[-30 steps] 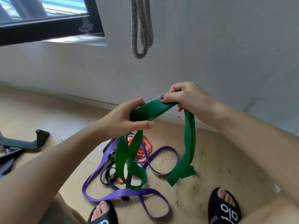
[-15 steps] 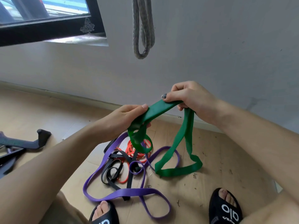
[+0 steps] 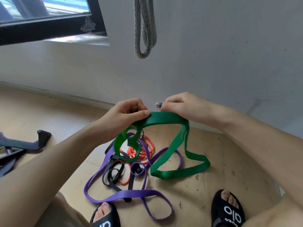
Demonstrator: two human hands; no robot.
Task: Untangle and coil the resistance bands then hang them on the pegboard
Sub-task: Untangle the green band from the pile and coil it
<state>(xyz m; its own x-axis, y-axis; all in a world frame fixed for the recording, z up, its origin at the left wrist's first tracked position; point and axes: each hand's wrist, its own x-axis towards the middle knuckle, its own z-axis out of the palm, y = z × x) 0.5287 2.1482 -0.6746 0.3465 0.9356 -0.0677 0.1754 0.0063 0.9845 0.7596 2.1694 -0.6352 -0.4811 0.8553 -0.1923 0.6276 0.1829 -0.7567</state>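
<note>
Tan wood-look floor (image 3: pixel 229 169) under me, carrying a heap of loose resistance bands.

I see a long purple band (image 3: pixel 127 193) looping widest across the floor, its near loop reaching between my two black slide sandals, left (image 3: pixel 105 217) and right (image 3: pixel 227 210). A black band (image 3: pixel 113 173) and an orange-red band (image 3: pixel 146 148) lie tangled with it in the middle of the heap. The lower loop of a green band (image 3: pixel 180 172) rests on the floor just right of them. At far left a black metal stand foot (image 3: pixel 29 141) sits on the floor. Small dark specks litter the boards.
</note>
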